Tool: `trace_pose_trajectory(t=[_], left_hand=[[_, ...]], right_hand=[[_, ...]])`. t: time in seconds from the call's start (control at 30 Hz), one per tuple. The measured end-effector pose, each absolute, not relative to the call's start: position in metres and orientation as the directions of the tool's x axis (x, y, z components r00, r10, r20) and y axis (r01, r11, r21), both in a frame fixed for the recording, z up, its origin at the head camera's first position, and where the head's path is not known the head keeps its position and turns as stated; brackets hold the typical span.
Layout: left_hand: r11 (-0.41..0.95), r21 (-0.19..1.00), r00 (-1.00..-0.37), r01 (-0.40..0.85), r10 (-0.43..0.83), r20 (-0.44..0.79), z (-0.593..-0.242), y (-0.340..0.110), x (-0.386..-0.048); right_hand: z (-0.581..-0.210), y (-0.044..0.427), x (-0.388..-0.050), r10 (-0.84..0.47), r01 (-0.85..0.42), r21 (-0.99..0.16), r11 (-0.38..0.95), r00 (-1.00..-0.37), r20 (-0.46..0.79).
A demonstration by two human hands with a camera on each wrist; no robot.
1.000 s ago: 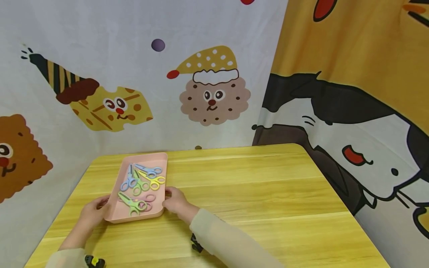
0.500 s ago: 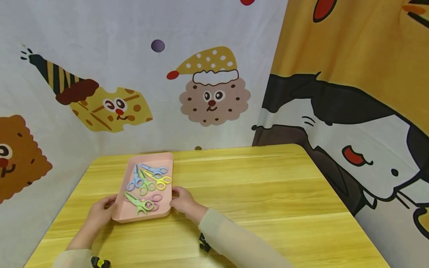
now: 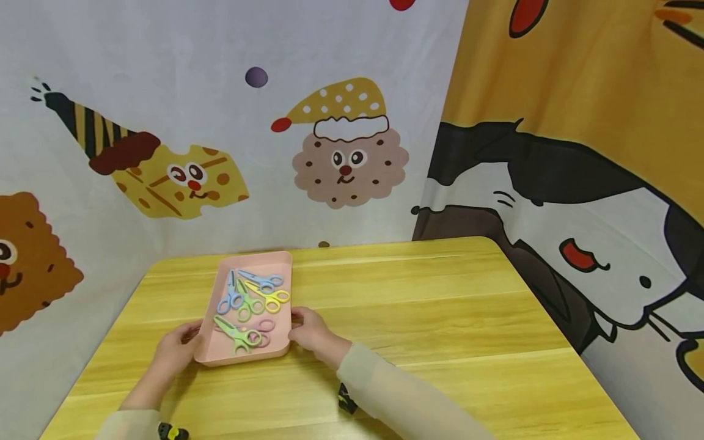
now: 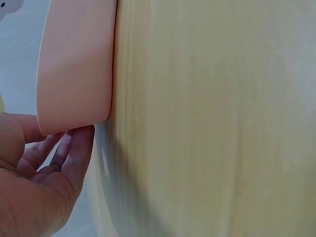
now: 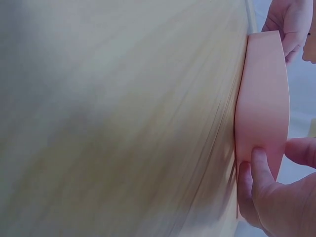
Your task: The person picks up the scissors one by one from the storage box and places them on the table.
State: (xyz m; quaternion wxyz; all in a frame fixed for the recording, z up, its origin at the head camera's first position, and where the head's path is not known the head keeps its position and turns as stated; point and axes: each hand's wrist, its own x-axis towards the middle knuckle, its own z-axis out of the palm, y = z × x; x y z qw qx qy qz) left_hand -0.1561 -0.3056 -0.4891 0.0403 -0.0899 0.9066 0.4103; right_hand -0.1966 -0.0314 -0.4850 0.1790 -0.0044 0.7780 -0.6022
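Note:
A shallow pink tray [image 3: 209, 353] lies on the wooden table, left of the middle in the head view. In it are several small plastic scissors: a blue pair [image 3: 231, 292] and another blue one at the far end, a yellow pair [image 3: 267, 295], a green pair [image 3: 246, 298], and nearer, a second green pair [image 3: 225, 325] over pink scissors [image 3: 266, 321]. My left hand [image 3: 173, 352] holds the tray's near left side, thumb at the rim and fingers against the wall in the left wrist view. Across from it, my right hand [image 3: 316, 334] grips the right side likewise.
The wood-grain table [image 3: 440, 305] stretches away to the right of the tray. Behind it hangs a white cloth [image 3: 192, 49] with cartoon prints, meeting an orange one [image 3: 506, 73] at the right. A black wrist device [image 3: 173, 431] shows by the left sleeve.
Both hands have moved the tray steadily to the right along the table, with the scissors riding in it. The head view has shifted slightly.

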Motion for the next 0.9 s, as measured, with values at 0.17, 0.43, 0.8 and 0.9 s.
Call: trace_pose_trajectory(t=[0.17,0.43,0.8,0.9], left_hand=[[0.658,0.730,-0.982,-0.186,-0.141,-0.123,-0.489,-0.299,-0.157],[0.659,0.731,-0.984,-0.176,-0.144,-0.107,-0.489,-0.289,-0.161],[0.671,0.727,-0.988,-0.145,-0.132,-0.075,-0.490,-0.274,-0.165],[0.669,0.731,-0.989,-0.137,-0.128,-0.068,-0.489,-0.269,-0.165]], right_hand=[[-0.486,-0.026,-0.197,-0.222,0.205,-0.940,0.273,-0.937,-0.268],[-0.485,-0.016,-0.198,-0.228,0.197,-0.945,0.260,-0.939,-0.259],[-0.487,0.001,-0.199,-0.229,0.191,-0.941,0.279,-0.939,-0.258],[-0.489,0.006,-0.200,-0.227,0.192,-0.939,0.284,-0.938,-0.261]])
